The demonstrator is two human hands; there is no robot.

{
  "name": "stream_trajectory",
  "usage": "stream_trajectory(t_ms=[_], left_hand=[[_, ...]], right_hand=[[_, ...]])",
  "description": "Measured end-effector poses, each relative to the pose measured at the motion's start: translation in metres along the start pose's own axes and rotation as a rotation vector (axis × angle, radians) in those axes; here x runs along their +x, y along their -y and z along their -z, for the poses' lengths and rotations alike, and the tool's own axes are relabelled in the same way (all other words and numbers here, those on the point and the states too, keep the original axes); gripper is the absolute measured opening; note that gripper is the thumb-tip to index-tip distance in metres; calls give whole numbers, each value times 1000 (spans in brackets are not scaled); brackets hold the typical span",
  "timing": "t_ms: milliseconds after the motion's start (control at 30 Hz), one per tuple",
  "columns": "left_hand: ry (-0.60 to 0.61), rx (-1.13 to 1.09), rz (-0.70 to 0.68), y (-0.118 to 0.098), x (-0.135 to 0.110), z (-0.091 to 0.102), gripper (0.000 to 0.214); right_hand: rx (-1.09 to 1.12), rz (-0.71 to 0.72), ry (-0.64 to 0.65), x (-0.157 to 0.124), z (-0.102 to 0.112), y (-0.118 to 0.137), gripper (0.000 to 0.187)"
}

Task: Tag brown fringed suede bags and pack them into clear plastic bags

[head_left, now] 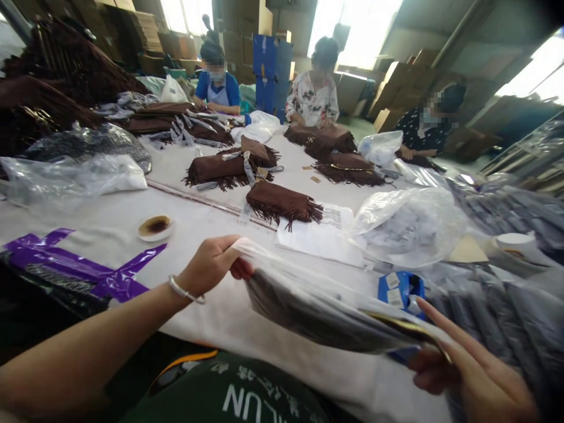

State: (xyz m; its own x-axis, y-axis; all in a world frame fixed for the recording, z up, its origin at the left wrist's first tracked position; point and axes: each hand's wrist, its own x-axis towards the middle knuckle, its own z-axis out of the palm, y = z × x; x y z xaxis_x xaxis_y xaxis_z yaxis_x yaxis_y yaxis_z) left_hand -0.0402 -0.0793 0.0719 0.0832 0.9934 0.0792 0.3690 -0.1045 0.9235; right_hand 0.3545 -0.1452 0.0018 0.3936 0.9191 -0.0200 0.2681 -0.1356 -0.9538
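Between my two hands stretches a clear plastic bag (308, 305) with a dark flat pouch inside and a gold zipper edge near its right end. My left hand (215, 264), wearing a silver bangle, pinches the bag's left corner. At the other end my right hand (467, 364) grips the bag between thumb and curled fingers, its index finger pointing out. Just beyond that finger stands a blue tape dispenser (396, 288), partly hidden. Past the bag, a brown fringed pouch (282, 201) lies on a white printed sheet (317, 238).
More brown fringed pouches (215, 169) lie farther back. At right are a bulging plastic bag (409, 226) and bagged dark goods (497, 317). A small dish (155, 227) and purple plastic (118, 276) lie left. Three people sit across the table (211, 226).
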Motion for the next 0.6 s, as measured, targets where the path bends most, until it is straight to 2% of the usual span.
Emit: stream_trajectory(t_ms=[67,133,200,267,333,433,533,600], left_hand=[[29,-8,-29,-18,21,1,37],[3,-19,-93,-34,29,5,34],[-64,10,-181,-41,25,12,31],[-130,90,-228,-33,11,18,30],[-163,191,-183,-6,-6,20,31],[-140,237,37,61,-31,12,38],[-51,41,407,123,-53,-8,52],[65,-71,641,146,-62,-26,62]], right_hand=[[45,-23,93,19,1,22,70],[97,20,67,26,0,35,68],[127,77,-4,20,-3,35,65],[132,98,-3,6,-13,19,63],[111,95,75,-10,-30,-14,62],[29,83,222,-30,-64,-82,61],[-155,68,277,-44,-95,-139,58],[-320,117,241,-49,-107,-157,57]])
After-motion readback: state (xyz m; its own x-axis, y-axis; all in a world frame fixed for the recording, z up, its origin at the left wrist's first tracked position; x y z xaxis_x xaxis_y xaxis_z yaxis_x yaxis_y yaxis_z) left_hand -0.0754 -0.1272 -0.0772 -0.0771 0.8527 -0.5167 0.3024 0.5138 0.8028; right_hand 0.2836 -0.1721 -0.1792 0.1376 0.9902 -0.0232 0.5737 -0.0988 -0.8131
